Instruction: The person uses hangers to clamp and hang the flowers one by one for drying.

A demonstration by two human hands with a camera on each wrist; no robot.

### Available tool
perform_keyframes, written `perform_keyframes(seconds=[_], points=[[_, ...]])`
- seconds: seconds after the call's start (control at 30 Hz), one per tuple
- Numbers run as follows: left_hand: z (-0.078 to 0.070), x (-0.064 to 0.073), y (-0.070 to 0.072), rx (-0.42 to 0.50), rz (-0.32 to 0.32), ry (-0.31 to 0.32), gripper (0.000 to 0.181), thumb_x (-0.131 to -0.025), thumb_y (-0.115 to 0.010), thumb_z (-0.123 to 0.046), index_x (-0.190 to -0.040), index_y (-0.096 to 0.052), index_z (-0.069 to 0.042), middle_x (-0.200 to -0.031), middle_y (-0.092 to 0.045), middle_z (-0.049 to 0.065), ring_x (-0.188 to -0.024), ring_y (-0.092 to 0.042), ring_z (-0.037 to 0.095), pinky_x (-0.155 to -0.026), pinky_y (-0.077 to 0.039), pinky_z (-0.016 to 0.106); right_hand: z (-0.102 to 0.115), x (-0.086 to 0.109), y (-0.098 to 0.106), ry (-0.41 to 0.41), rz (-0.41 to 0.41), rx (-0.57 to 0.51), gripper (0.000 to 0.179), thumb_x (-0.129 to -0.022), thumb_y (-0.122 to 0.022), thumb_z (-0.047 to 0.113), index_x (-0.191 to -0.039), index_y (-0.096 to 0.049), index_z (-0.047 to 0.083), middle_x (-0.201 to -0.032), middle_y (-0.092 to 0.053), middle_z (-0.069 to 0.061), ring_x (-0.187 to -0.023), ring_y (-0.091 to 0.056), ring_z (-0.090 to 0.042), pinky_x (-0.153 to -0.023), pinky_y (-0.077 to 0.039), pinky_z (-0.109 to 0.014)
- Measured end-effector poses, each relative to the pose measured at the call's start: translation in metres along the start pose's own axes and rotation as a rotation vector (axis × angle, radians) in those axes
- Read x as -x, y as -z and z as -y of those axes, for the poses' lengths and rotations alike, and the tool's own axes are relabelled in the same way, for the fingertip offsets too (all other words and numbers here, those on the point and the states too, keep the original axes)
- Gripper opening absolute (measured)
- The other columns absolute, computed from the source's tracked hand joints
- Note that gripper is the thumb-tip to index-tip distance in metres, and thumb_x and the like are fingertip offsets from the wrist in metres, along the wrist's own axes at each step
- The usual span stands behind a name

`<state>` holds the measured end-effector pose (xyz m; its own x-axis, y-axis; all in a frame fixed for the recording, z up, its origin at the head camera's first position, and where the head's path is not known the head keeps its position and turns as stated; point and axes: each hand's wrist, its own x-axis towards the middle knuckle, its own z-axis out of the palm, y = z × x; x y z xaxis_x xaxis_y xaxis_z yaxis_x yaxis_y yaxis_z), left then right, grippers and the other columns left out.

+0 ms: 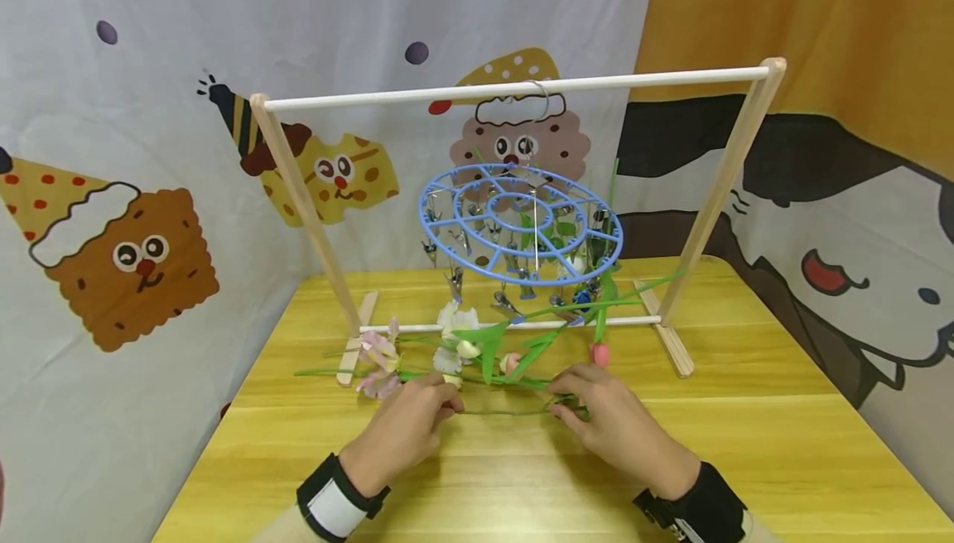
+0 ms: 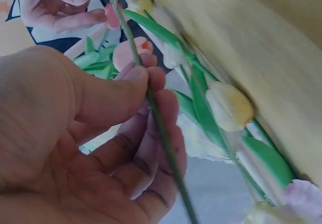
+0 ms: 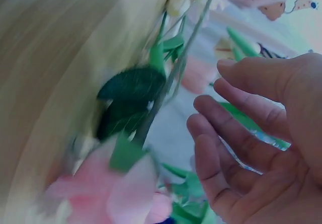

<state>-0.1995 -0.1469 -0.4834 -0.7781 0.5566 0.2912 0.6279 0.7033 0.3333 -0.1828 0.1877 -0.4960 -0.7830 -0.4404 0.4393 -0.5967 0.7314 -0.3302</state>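
Note:
My left hand point(image 1: 408, 420) pinches a thin green stem point(image 2: 168, 148) between thumb and fingers, low over the table front. The stem runs right to my right hand point(image 1: 607, 419). In the right wrist view, that hand's fingers point(image 3: 221, 133) are loosely bent beside the stem, with a gap between them and it. Dark green leaves point(image 3: 133, 95) and a blurred pink flower point(image 3: 118, 189) line up with the stem's end there; in the head view my right hand hides this bloom. Behind lie a yellow-white tulip point(image 2: 230, 105), a pink tulip point(image 1: 600, 353) and lilac petals point(image 1: 380, 353).
A blue round clip hanger point(image 1: 525, 282) with several metal clips hangs from a white rod point(image 1: 417, 96) on a wooden frame point(image 1: 734, 162). Some green stems and leaves hang at its right side. More flowers lie along the frame's lower bar point(image 1: 633, 321). A printed cloth point(image 1: 335, 13) stands behind.

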Motion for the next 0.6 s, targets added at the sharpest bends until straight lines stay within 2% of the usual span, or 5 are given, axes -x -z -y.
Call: perform_keyframes(seconds=[0.1, 0.2, 0.37, 0.53, 0.6], points=[[-0.007, -0.004, 0.000, -0.041, -0.069, -0.051, 0.022, -0.096, -0.087, 0.011, -0.100, -0.087, -0.011, -0.095, -0.077, -0.001, -0.090, -0.077, 0.015, -0.077, -0.066, 0.024, 0.008, 0.000, 0.001, 0.048, -0.023, 0.025, 0.029, -0.095, -0.099, 0.011, -0.120, -0.087, 0.019, -0.118, -0.082, 0.002, -0.103, -0.081, -0.018, -0.079, -0.069, -0.029], [-0.015, -0.007, 0.001, -0.088, -0.141, -0.108, 0.021, -0.096, -0.089, 0.009, -0.099, -0.087, -0.011, -0.094, -0.075, -0.002, -0.091, -0.075, 0.015, -0.078, -0.066, 0.024, 0.018, -0.002, 0.002, 0.098, -0.044, 0.047, 0.031, -0.095, -0.099, 0.011, -0.122, -0.087, 0.015, -0.119, -0.083, 0.000, -0.105, -0.080, -0.020, -0.081, -0.070, -0.029], [-0.027, -0.015, 0.004, -0.130, -0.246, -0.194, 0.019, -0.096, -0.091, 0.006, -0.097, -0.086, -0.013, -0.095, -0.070, -0.002, -0.090, -0.067, 0.014, -0.076, -0.061, 0.022, 0.029, -0.009, 0.003, 0.119, -0.052, 0.036, 0.031, -0.099, -0.095, 0.011, -0.127, -0.084, 0.016, -0.121, -0.083, -0.001, -0.107, -0.077, -0.018, -0.083, -0.069, -0.030], [-0.036, -0.024, 0.005, -0.136, -0.344, -0.282, 0.025, -0.093, -0.092, 0.009, -0.099, -0.084, -0.013, -0.098, -0.071, -0.001, -0.089, -0.066, 0.014, -0.077, -0.059, 0.024, 0.032, -0.017, 0.002, 0.146, -0.090, 0.000, 0.026, -0.101, -0.093, 0.011, -0.125, -0.084, 0.017, -0.115, -0.081, 0.000, -0.097, -0.075, -0.012, -0.077, -0.063, -0.024], [-0.039, -0.027, 0.006, -0.133, -0.373, -0.307, 0.033, -0.091, -0.089, 0.017, -0.102, -0.085, -0.014, -0.098, -0.071, -0.001, -0.089, -0.065, 0.014, -0.077, -0.058, 0.025, 0.031, -0.019, 0.001, 0.164, -0.114, -0.019, 0.025, -0.100, -0.093, 0.010, -0.122, -0.084, 0.017, -0.112, -0.080, 0.001, -0.091, -0.072, -0.008, -0.073, -0.058, -0.021]])
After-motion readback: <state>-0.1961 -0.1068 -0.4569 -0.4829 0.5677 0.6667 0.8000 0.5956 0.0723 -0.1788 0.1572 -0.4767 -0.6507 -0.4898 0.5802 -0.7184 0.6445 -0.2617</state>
